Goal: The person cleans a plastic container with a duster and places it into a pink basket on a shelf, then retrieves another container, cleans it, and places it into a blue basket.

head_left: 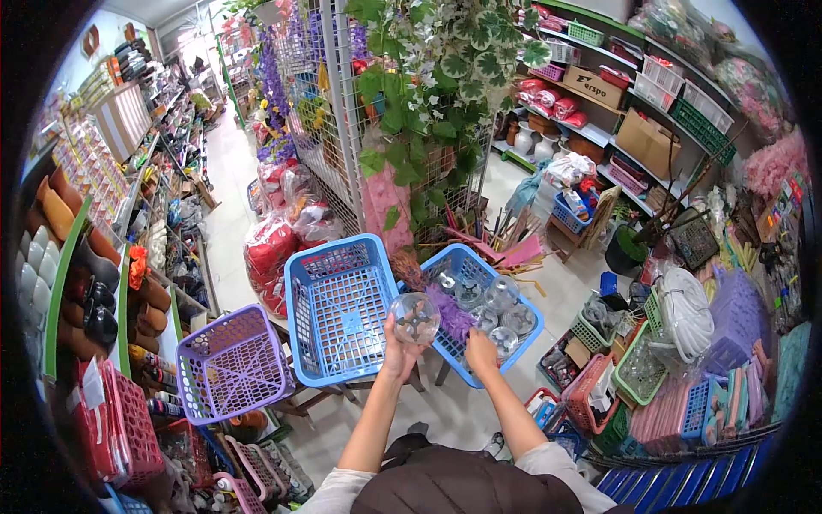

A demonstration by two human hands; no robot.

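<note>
A round, clear, glass-like bowl (415,318) is in my left hand (399,353), whose fingers are wrapped round its lower left side. My right hand (481,352) is closed on a fluffy duster (449,313), purple near the hand and brownish toward its far end. The duster lies across the left part of a blue basket (537,330). Several clear glass-like vessels (502,294) sit in that basket, just beyond my right hand. To the left stands a larger blue basket (293,313) with a lattice floor. The duster's handle is hidden by my fingers.
A purple basket (186,370) stands at the left, near shelves of vases (103,300). Artificial vines (415,128) hang on a wire rack ahead. Red bagged goods (272,257) lie behind the baskets. More baskets (591,398) crowd the right side. A tiled aisle (224,184) runs back.
</note>
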